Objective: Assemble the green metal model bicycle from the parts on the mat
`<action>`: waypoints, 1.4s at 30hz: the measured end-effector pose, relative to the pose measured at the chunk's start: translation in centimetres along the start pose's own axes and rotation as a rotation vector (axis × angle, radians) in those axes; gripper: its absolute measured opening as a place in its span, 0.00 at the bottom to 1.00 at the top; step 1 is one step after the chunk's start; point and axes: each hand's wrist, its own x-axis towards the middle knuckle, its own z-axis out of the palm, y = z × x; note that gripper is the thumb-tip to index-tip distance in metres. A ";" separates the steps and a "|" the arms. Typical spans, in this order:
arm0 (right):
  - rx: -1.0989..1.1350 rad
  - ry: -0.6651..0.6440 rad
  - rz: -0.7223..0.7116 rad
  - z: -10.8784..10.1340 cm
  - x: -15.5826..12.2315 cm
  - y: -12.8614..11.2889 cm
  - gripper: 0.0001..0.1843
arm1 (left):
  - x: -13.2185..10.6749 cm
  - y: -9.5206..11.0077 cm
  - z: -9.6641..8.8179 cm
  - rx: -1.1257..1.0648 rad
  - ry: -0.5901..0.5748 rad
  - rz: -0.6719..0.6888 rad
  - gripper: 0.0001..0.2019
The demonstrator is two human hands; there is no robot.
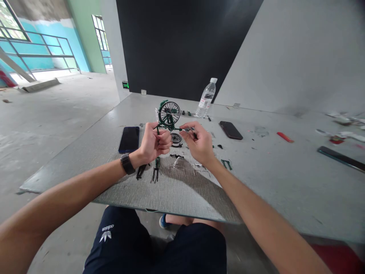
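A small green model bicycle (pixel 169 113) is held up above the table, with one black spoked wheel at its top. My left hand (pixel 155 142) is closed around part of its green frame, fingers curled in. At the other end of the frame, my right hand (pixel 198 140) pinches with thumb and fingers; a small dark piece shows between them, too small to name. Below and between my hands lies a loose spoked wheel (pixel 176 138). A black fork-shaped part (pixel 155 173) lies near my left wrist, and a green part (pixel 227 164) is right of my right wrist.
A dark phone (pixel 129 139) lies left of my hands and another phone (pixel 230 130) to the right. Behind stands a clear water bottle (pixel 207 98). A red piece (pixel 285 137) and a long dark object (pixel 342 159) lie farther right. The table's front edge (pixel 171 215) is above my legs.
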 end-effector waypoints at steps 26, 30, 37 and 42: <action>-0.130 -0.033 -0.035 0.7 -0.7 0.2 0.17 | 0.2 -0.7 -0.1 0.221 -0.058 0.014 0.28; -0.133 -0.037 -0.004 0.7 -0.8 0.0 0.18 | 0.3 -0.9 -0.3 0.279 -0.086 0.056 0.27; -0.076 0.003 0.021 1.1 -0.9 -0.3 0.19 | 0.5 -1.5 -0.6 0.383 -0.089 0.141 0.26; -0.119 0.031 0.004 1.4 -1.1 -0.6 0.16 | 0.5 -1.8 -0.7 0.399 -0.074 0.129 0.26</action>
